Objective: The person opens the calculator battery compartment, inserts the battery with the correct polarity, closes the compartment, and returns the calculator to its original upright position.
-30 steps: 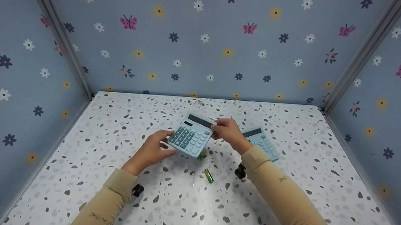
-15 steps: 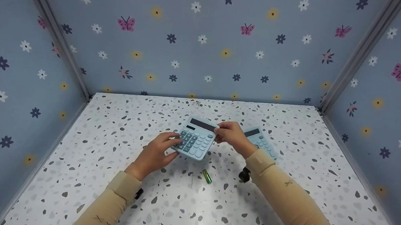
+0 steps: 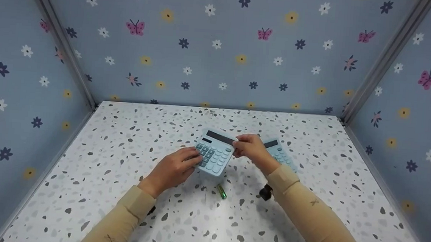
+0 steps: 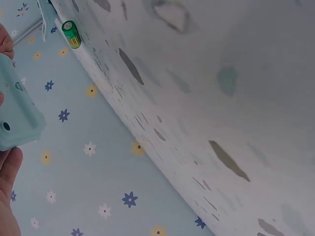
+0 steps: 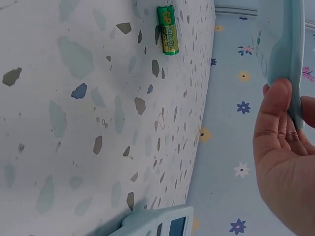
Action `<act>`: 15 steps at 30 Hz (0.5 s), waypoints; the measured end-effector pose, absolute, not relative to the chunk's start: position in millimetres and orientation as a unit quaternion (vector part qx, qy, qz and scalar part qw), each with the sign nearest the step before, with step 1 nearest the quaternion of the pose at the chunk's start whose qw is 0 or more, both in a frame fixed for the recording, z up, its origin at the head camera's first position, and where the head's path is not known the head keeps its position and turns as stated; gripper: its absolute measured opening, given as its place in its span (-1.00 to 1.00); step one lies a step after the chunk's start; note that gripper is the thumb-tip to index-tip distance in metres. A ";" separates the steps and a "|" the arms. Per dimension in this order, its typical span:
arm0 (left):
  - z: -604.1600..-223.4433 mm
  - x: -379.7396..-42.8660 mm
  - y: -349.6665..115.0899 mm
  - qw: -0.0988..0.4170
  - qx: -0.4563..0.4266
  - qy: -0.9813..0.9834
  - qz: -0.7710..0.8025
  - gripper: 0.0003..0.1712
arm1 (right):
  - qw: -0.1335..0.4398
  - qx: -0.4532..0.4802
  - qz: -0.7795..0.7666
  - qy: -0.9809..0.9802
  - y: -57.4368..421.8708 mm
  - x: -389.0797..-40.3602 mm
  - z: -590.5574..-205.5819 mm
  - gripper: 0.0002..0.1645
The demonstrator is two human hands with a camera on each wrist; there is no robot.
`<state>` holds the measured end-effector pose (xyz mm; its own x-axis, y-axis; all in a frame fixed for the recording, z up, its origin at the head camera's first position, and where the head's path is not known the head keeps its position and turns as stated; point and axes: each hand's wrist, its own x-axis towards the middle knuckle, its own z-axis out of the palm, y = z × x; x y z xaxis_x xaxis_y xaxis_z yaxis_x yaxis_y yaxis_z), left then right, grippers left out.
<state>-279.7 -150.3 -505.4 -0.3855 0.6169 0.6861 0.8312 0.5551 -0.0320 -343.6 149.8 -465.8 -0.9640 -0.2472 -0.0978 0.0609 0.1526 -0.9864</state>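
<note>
Both hands hold a light blue calculator (image 3: 218, 155) tilted above the speckled table, its keys and dark display facing up. My left hand (image 3: 176, 168) grips its lower left side, fingertips over the grey keys. The thumb is hidden in the head view. My right hand (image 3: 252, 149) pinches the upper right corner by the display, thumb and fingers on opposite faces in the right wrist view. The underside of the calculator (image 4: 19, 115) shows in the left wrist view. Just below it on the table lies a green battery (image 3: 221, 191), marked GP in the right wrist view.
A second light blue calculator (image 3: 284, 158) lies on the table (image 3: 178, 224) to the right, partly covered by the right wrist. Blue flowered walls (image 3: 212, 60) enclose the back and both sides. A small black device (image 3: 266, 193) hangs under the right cuff.
The calculator has shifted slightly right and toward me with both hands. The left fingers have slid from its edge onto the keys. A second battery seen below it earlier is now out of sight.
</note>
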 end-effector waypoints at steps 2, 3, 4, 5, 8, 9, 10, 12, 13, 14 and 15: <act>-505.2 -278.4 -149.1 0.335 -0.447 -0.815 -0.155 -0.61 | 0.119 -0.058 -0.646 0.752 151.2 -342.6 -466.3 -0.75; -505.1 -277.8 -148.5 0.335 -0.449 -0.815 -0.151 -0.61 | 0.120 -0.056 -0.645 0.753 151.8 -342.3 -466.7 -0.75; -505.1 -277.0 -148.1 0.337 -0.451 -0.814 -0.147 -0.62 | 0.120 -0.052 -0.644 0.754 152.4 -341.9 -467.1 -0.74; -505.0 -276.4 -147.5 0.338 -0.453 -0.813 -0.142 -0.62 | 0.120 -0.050 -0.643 0.755 153.1 -341.5 -467.3 -0.74; -504.5 -274.8 -146.0 0.344 -0.459 -0.809 -0.126 -0.63 | 0.123 -0.045 -0.640 0.758 155.8 -339.5 -467.8 -0.70; -504.5 -274.5 -145.6 0.347 -0.460 -0.809 -0.121 -0.63 | 0.124 -0.045 -0.640 0.757 156.8 -338.7 -467.8 -0.69; -504.3 -274.1 -145.2 0.349 -0.461 -0.808 -0.116 -0.63 | 0.124 -0.046 -0.639 0.758 158.0 -337.8 -467.6 -0.68; -503.9 -273.5 -144.4 0.351 -0.463 -0.807 -0.111 -0.61 | 0.123 -0.052 -0.636 0.760 160.3 -336.0 -467.0 -0.67; -503.6 -273.1 -144.0 0.351 -0.463 -0.806 -0.111 -0.60 | 0.121 -0.056 -0.634 0.762 161.4 -335.0 -466.3 -0.65; -503.3 -272.9 -143.6 0.351 -0.463 -0.806 -0.112 -0.60 | 0.121 -0.060 -0.635 0.761 162.5 -334.5 -465.8 -0.64; -503.0 -272.6 -143.3 0.350 -0.463 -0.806 -0.114 -0.58 | 0.120 -0.063 -0.636 0.759 163.6 -333.9 -465.2 -0.62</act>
<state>-272.6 -143.3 -503.0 -0.3251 0.6668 0.6706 0.8267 0.5447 -0.1408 -333.9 163.6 -465.2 -0.9633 -0.2485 -0.1012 0.0562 0.1819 -0.9817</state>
